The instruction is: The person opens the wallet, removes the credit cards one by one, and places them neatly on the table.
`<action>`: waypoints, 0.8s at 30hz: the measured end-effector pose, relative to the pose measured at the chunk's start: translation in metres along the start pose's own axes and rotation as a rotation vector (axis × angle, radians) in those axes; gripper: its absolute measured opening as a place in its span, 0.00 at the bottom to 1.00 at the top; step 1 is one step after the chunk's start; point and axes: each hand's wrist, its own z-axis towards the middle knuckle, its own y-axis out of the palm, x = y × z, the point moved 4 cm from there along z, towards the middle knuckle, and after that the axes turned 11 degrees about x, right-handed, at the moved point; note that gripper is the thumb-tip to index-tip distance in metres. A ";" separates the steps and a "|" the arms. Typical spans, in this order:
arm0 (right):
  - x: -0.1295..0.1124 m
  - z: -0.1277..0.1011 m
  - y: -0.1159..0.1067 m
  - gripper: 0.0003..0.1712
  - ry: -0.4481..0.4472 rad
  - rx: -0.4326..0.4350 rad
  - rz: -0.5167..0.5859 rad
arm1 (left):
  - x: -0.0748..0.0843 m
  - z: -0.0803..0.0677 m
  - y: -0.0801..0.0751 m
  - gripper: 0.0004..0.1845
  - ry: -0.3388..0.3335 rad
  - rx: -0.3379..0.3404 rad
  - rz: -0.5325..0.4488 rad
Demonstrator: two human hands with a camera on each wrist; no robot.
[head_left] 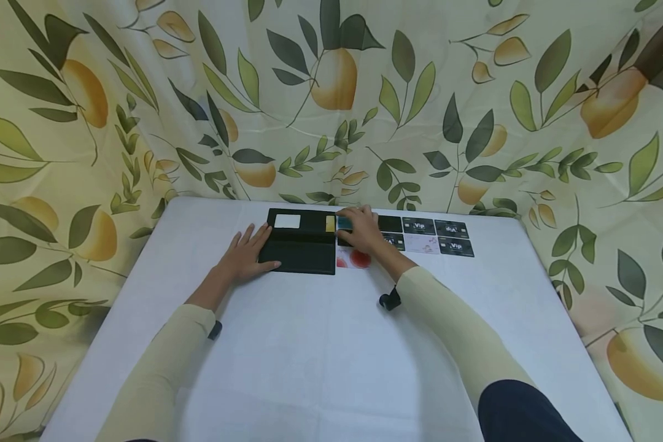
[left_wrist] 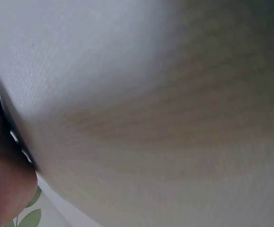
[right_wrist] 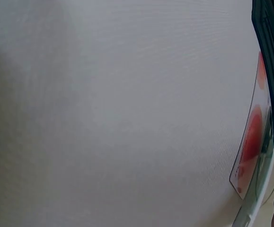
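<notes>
A black wallet (head_left: pixel 301 258) lies spread open on the white table, with a white rectangle (head_left: pixel 287 221) and a small yellow piece (head_left: pixel 330 224) showing in its upper half. My left hand (head_left: pixel 244 253), fingers spread, rests along the wallet's left edge. At the opposite edge, my right hand (head_left: pixel 363 228) grips a teal card (head_left: pixel 343 223) between thumb and fingers, close against the wallet; the palm hides part of the card. Just below it lies a pinkish card with red round shapes (head_left: pixel 359 259), also visible beside the dark wallet (right_wrist: pixel 269 61) in the right wrist view.
Right of my hand, several cards lie in two rows, among them black Vip cards (head_left: pixel 418 226) and a pale flowered card (head_left: pixel 422 244). A fruit-and-leaf patterned curtain (head_left: pixel 331 135) hangs behind the white table (head_left: pixel 287 356).
</notes>
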 end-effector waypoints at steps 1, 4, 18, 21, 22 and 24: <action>-0.001 0.001 0.000 0.31 -0.003 0.000 -0.005 | 0.000 0.000 0.000 0.55 0.000 0.001 0.003; -0.003 0.004 0.002 0.30 -0.011 -0.004 -0.014 | 0.001 0.001 0.000 0.55 -0.002 0.005 0.003; -0.009 0.010 0.006 0.29 -0.005 -0.043 -0.073 | -0.004 0.003 0.006 0.55 -0.008 0.001 -0.020; -0.010 0.009 0.007 0.29 0.003 -0.046 -0.078 | 0.000 0.001 0.001 0.55 -0.005 -0.001 -0.011; -0.010 0.009 0.007 0.29 0.004 -0.045 -0.076 | 0.000 0.001 0.001 0.55 -0.005 -0.002 -0.009; -0.011 0.009 0.008 0.29 0.005 -0.041 -0.074 | 0.000 0.001 0.002 0.55 -0.005 -0.001 -0.003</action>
